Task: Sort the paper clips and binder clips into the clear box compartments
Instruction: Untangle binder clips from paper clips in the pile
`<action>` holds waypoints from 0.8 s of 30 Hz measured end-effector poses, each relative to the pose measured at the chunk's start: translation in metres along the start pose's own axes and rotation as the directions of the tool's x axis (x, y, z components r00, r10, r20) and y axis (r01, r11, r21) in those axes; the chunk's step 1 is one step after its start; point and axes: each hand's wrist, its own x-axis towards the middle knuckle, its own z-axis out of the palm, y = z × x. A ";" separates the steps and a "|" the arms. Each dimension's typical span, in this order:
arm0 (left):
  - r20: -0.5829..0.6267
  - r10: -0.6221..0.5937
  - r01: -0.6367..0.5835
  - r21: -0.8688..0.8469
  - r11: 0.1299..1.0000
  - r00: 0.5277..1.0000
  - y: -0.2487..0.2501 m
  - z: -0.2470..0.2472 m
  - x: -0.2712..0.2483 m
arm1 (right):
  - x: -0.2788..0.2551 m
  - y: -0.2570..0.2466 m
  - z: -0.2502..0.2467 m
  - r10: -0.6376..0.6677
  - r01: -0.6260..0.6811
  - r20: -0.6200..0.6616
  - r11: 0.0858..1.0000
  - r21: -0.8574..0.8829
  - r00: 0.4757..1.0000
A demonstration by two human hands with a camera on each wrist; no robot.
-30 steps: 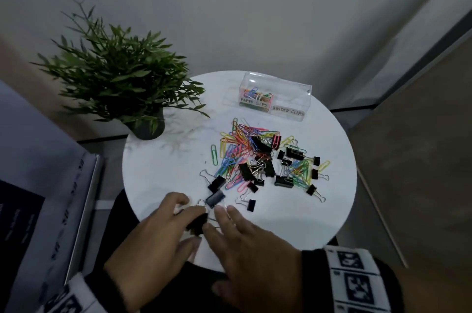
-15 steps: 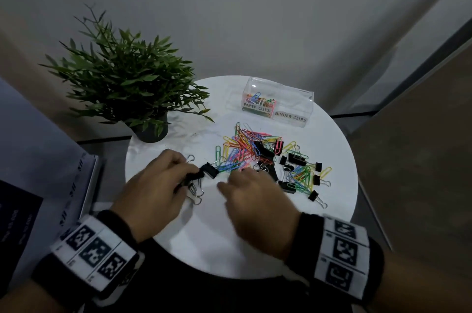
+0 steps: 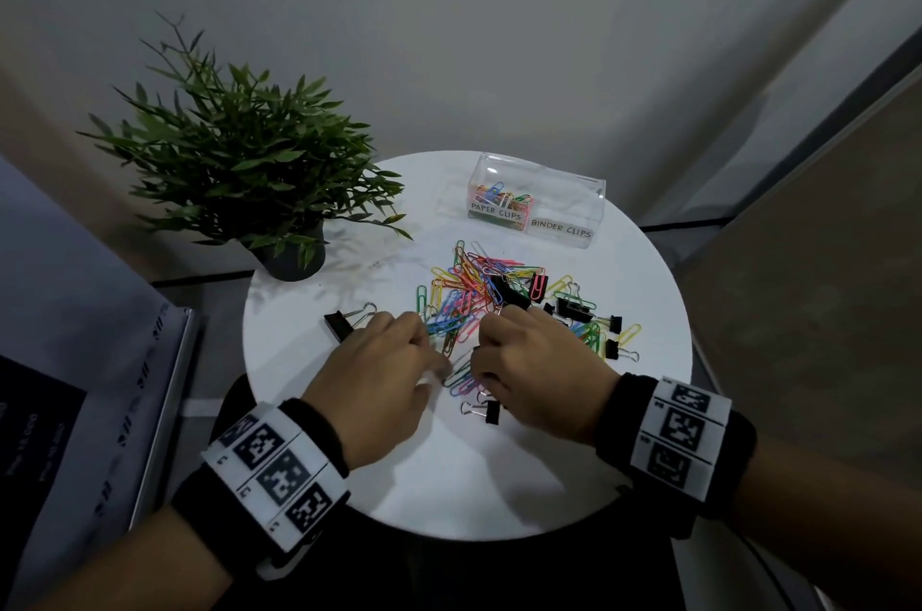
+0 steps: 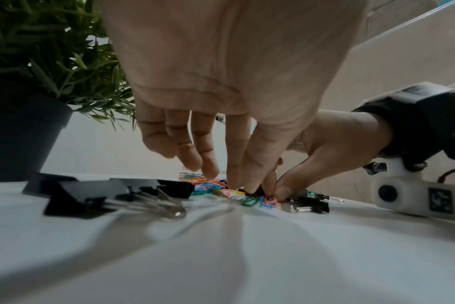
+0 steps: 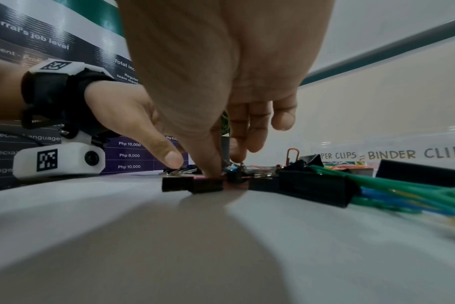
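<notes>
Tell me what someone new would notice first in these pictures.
The bright heap of multicoloured paper clips and black binder clips in the middle of the round white table, with the left hand and right hand reaching into it. Behind sits the clear labelled plastic box, and to the left a bushy green potted plant.

Round white table (image 3: 449,485). Potted plant (image 3: 249,171) at 10 o'clock edge. Clear box (image 3: 569,206) at 12 o'clock. Mixed clip pile (image 3: 479,291) at centre. Lone binder clip (image 3: 342,322) toward 9 o'clock.

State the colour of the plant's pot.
Dark grey pot; the head view shows it best.
</notes>
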 end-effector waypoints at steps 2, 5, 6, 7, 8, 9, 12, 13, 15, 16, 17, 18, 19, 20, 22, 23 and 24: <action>-0.006 -0.015 0.015 0.001 1.000 1.000 0.007 -0.002 0.005 | -0.001 0.002 0.000 -0.035 0.035 -0.016 0.999 -0.007 0.999; 0.002 -0.055 0.055 0.030 0.998 0.998 0.014 -0.002 0.018 | -0.005 0.004 -0.001 -0.067 0.066 -0.048 0.998 -0.017 0.997; 0.024 -0.077 0.075 0.053 0.996 0.997 0.015 -0.001 0.022 | -0.006 0.004 -0.001 -0.070 0.069 -0.054 0.997 -0.021 0.996; 0.048 -0.099 0.095 0.079 0.992 0.994 0.016 0.000 0.025 | -0.007 0.004 -0.002 -0.070 0.068 -0.060 0.997 -0.026 0.996; 0.070 -0.120 0.112 0.106 0.988 0.990 0.017 0.001 0.029 | -0.008 0.005 -0.001 -0.069 0.067 -0.063 0.997 -0.029 0.996; 0.085 -0.135 0.124 0.131 0.984 0.987 0.018 0.002 0.031 | -0.010 0.005 -0.001 -0.067 0.066 -0.066 0.998 -0.025 0.996; 0.101 -0.159 0.141 0.168 0.976 0.982 0.018 0.004 0.036 | -0.010 0.006 -0.001 -0.065 0.065 -0.071 0.998 0.001 0.995; 0.107 -0.168 0.149 0.168 0.975 0.980 0.017 0.004 0.037 | -0.009 0.005 -0.001 -0.073 0.073 -0.064 0.997 0.002 0.995; 0.113 -0.184 0.167 0.150 0.975 0.976 0.015 0.004 0.039 | -0.006 0.004 -0.003 -0.098 0.098 -0.051 0.995 -0.006 0.994; 0.115 -0.195 0.179 0.136 0.975 0.974 0.014 0.004 0.039 | -0.004 0.003 -0.003 -0.110 0.110 -0.046 0.994 -0.008 0.993; 0.116 -0.202 0.189 0.118 0.975 0.972 0.014 0.003 0.039 | -0.002 0.003 -0.003 -0.116 0.115 -0.044 0.993 -0.010 0.992; 0.117 -0.207 0.196 0.097 0.976 0.971 0.013 0.002 0.038 | 0.000 0.003 -0.002 -0.116 0.115 -0.043 0.993 -0.017 0.992; 0.117 -0.208 0.200 0.073 0.977 0.971 0.013 0.002 0.037 | 0.001 0.003 -0.002 -0.114 0.113 -0.042 0.993 -0.024 0.993; 0.119 -0.208 0.203 0.050 0.978 0.971 0.013 0.002 0.036 | 0.001 0.003 -0.001 -0.114 0.113 -0.041 0.993 -0.028 0.993; 0.120 -0.214 0.214 0.012 0.977 0.969 0.012 0.001 0.033 | 0.000 0.004 0.000 -0.119 0.118 -0.040 0.993 -0.012 0.992; 0.116 -0.222 0.224 -0.009 0.974 0.968 0.011 0.001 0.032 | -0.001 0.005 -0.001 -0.118 0.118 -0.042 0.993 0.012 0.992; 0.109 -0.233 0.238 -0.033 0.971 0.966 0.009 0.000 0.030 | -0.003 0.005 -0.002 -0.108 0.110 -0.043 0.993 0.050 0.993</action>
